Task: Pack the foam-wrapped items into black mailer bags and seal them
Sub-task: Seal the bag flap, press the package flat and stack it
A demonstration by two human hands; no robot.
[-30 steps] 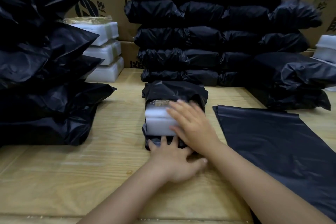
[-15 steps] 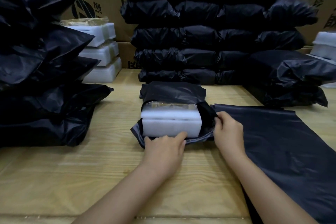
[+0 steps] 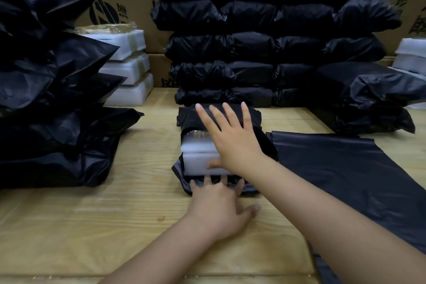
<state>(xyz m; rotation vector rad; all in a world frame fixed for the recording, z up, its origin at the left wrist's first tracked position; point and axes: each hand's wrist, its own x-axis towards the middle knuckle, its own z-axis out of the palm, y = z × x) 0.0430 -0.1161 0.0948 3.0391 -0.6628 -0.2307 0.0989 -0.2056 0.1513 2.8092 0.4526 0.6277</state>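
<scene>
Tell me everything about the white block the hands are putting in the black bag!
The white foam block looks soft, rectangular and layered, with shiny clear tape on top. It lies flat, partly inside the black mailer bag; its near end sticks out. The right hand rests flat on it, thumb against its front.

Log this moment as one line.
step: bagging | foam block: partly inside bag | right hand: flat on block and bag | left hand: pressing bag's near edge | seal: not done
</scene>
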